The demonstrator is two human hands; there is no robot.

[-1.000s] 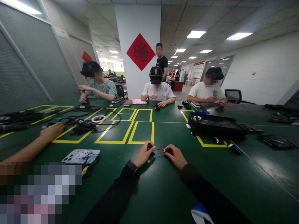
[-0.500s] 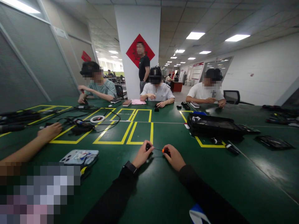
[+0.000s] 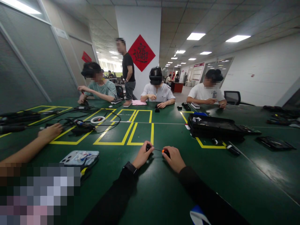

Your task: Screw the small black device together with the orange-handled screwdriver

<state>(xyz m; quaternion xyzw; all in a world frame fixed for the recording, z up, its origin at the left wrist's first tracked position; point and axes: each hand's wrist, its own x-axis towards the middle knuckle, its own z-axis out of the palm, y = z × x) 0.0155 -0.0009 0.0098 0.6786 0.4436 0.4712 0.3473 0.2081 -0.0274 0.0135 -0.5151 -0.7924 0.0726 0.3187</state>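
My left hand (image 3: 142, 155) is closed around a small black part (image 3: 148, 147) on the green table (image 3: 164, 187). My right hand (image 3: 173, 158) grips a screwdriver with an orange and black handle (image 3: 165, 152). Its thin shaft points left into the black part. Both hands rest on the table just below the yellow taped boxes (image 3: 131, 131). Black sleeves cover both my arms, and a watch (image 3: 131, 167) sits on my left wrist.
A phone in a patterned case (image 3: 79, 157) lies at the left near a co-worker's bare arm (image 3: 35, 144). A black tool case (image 3: 214, 125) stands at the right. Cables and a white tape roll (image 3: 98, 119) lie at the left. Three people sit across; one stands.
My hands have barely shifted, the right one edging slightly left on the screwdriver. The standing person at the back has walked from the pillar's right side to its left.
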